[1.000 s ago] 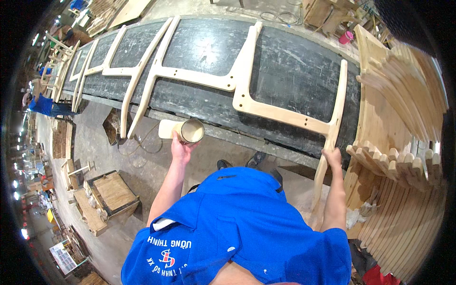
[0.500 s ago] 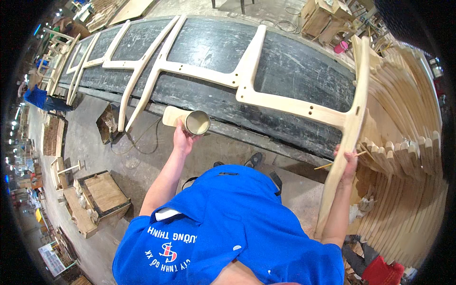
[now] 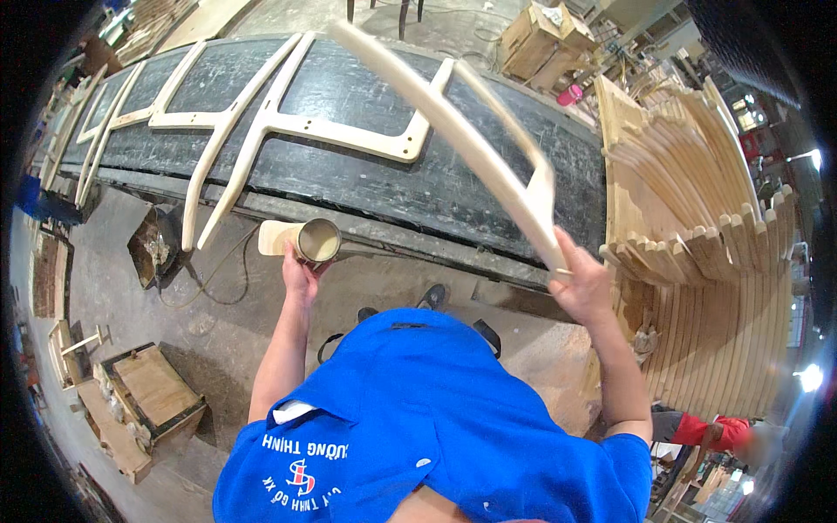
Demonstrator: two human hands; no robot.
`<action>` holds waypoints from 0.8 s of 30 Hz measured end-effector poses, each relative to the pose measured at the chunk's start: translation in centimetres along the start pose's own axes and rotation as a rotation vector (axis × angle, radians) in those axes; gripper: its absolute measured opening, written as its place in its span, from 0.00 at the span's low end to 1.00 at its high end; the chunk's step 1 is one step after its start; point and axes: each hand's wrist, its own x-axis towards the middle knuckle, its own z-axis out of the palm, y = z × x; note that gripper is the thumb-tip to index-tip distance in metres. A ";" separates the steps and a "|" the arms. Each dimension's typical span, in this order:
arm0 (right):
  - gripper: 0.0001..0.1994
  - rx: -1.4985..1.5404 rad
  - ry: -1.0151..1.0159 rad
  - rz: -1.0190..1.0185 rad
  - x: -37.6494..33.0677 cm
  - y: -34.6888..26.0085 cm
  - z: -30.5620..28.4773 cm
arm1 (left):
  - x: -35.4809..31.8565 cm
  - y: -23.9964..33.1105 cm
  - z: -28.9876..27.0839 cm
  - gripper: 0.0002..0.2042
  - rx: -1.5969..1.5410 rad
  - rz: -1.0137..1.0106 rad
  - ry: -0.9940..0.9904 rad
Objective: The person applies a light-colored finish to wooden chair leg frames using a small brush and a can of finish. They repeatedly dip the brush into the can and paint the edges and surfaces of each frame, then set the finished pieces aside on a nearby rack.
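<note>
So the right hand [image 3: 582,283] is clamped round one end of a pale wooden chair frame [image 3: 471,144], which is tilted up off the long black workbench [image 3: 366,187] and a bit blurred. Left hand [image 3: 301,266] is wrapped around a tan sanding cylinder [image 3: 305,240] just in front of the bench edge. More frames [image 3: 261,131] lie flat on the bench, and stacked curved parts [image 3: 706,227] sit to the right.

1. A pale wooden frame piece [image 3: 488,157], long and gently curved with a branching side bar, is tilting up off the dark bench, its lower end sitting in the right hand's grip.
2. A short tan sanding drum [image 3: 301,240], a cylinder with an open end, is lying sideways in the left hand, just beside the bench's front edge.
</note>
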 end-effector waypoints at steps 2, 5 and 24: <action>0.34 -0.001 -0.040 0.028 -0.4 -0.5 0.9 | -0.6 0.6 -0.2 0.27 -0.010 0.036 0.027; 0.34 0.137 0.213 0.011 0.2 2.4 -0.1 | -1.2 2.0 -1.2 0.27 -0.014 0.094 0.055; 0.19 1.439 0.184 0.385 0.9 22.1 1.7 | 0.9 -2.1 9.0 0.29 0.111 0.102 -0.053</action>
